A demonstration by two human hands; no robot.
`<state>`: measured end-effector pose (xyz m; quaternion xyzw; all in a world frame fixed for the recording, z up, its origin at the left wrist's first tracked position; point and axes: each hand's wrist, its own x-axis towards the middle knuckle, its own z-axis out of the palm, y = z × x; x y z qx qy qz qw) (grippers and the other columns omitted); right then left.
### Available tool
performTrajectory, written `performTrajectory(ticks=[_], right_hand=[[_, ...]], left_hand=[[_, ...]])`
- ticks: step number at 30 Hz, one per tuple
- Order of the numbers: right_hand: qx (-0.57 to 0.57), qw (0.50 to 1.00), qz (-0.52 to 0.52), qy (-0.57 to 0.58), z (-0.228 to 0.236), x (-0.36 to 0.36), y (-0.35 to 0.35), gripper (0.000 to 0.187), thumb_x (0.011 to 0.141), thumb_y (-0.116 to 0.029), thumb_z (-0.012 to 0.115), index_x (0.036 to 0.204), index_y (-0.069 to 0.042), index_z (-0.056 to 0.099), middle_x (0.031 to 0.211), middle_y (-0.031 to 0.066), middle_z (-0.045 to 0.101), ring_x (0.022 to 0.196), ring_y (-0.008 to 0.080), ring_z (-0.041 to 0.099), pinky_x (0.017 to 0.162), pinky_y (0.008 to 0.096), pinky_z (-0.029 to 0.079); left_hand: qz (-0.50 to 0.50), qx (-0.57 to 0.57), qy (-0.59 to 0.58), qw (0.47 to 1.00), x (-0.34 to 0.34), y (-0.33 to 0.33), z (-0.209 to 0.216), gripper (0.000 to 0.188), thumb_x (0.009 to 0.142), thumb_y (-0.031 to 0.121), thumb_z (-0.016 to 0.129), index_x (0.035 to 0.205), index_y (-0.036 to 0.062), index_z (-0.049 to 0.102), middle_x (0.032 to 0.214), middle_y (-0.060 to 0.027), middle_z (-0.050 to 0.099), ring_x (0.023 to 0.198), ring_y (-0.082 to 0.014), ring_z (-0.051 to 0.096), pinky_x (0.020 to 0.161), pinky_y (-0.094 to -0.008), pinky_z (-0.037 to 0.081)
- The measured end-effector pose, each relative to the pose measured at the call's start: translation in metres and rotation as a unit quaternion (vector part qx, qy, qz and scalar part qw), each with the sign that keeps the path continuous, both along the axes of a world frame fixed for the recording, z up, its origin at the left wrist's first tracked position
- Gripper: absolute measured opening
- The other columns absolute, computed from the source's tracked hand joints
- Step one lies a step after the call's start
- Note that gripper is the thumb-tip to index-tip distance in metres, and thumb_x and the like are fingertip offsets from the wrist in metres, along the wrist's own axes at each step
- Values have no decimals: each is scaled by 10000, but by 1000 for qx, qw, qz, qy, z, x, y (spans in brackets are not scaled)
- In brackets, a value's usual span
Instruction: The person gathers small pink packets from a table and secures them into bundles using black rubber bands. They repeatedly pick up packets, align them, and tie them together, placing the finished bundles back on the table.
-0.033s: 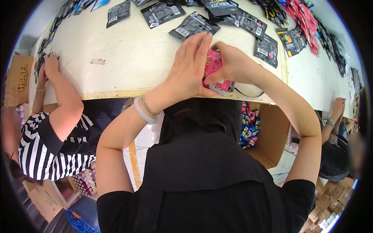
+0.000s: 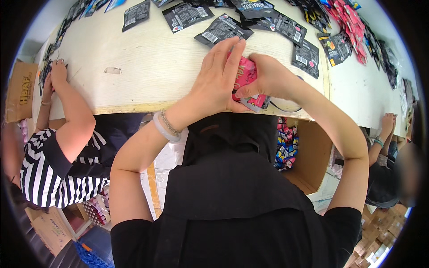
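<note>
At the near edge of the pale table (image 2: pixel 147 71), both my hands are closed around a pink pouch (image 2: pixel 246 73). My left hand (image 2: pixel 214 73) holds it from the left, its fingers stretched up along that side and the thumb low near the table edge. On the right, my right hand (image 2: pixel 275 78) grips the pouch with its thumb across the front. A grey and pink corner sticks out below the thumb. Much of the pouch is hidden behind my fingers. Just beyond my left fingertips lies a black flat pouch (image 2: pixel 223 30).
More black pouches (image 2: pixel 306 58) lie beyond my hands, with a pink pouch pile (image 2: pixel 351 27) at far right. A thin dark cord (image 2: pixel 286 110) loops beside my right hand. Under the table, a cardboard box (image 2: pixel 313 156) holds small colourful packets (image 2: pixel 287 147). People work at both sides.
My right hand has shifted slightly down and to the right at its knuckles, and a little more of the pink pouch shows. My left hand stays almost in place.
</note>
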<state>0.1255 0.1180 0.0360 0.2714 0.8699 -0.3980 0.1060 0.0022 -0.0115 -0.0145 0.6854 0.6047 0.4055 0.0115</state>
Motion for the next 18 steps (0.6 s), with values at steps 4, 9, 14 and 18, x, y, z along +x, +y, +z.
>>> performTrajectory(ticks=[4,9,14,18], right_hand=[[-357,907,-184,126,11,18,-19,417,678,-66,782,1025,74,598,937,153,683,839,234,679,766,340,550],[-688,628,-308,196,-14,51,-85,458,796,-155,739,1188,1,559,1084,117,666,953,215,663,884,378,525],[-737,586,-303,146,-27,70,-140,479,802,-187,751,1199,-8,553,1085,83,664,999,177,636,910,345,502],[-693,647,-279,150,-17,76,-133,566,766,-108,781,1236,24,492,1101,104,639,979,165,631,905,325,498]], left_hand=[[-35,-55,-11,998,-18,-13,32,1243,457,373,907,1438,0,240,1420,-216,323,1324,-363,338,1066,-449,328],[-192,-24,-567,801,-31,-39,32,1210,606,667,763,1473,31,207,1473,-220,324,1390,-329,286,1094,-426,324],[-202,-62,-684,698,24,-86,6,1009,631,536,821,1348,-21,382,1317,-216,504,1258,-301,468,1053,-395,370],[-159,-62,-645,745,37,-101,-1,691,805,344,749,1293,-26,428,1153,-170,610,1184,-247,526,1031,-391,393]])
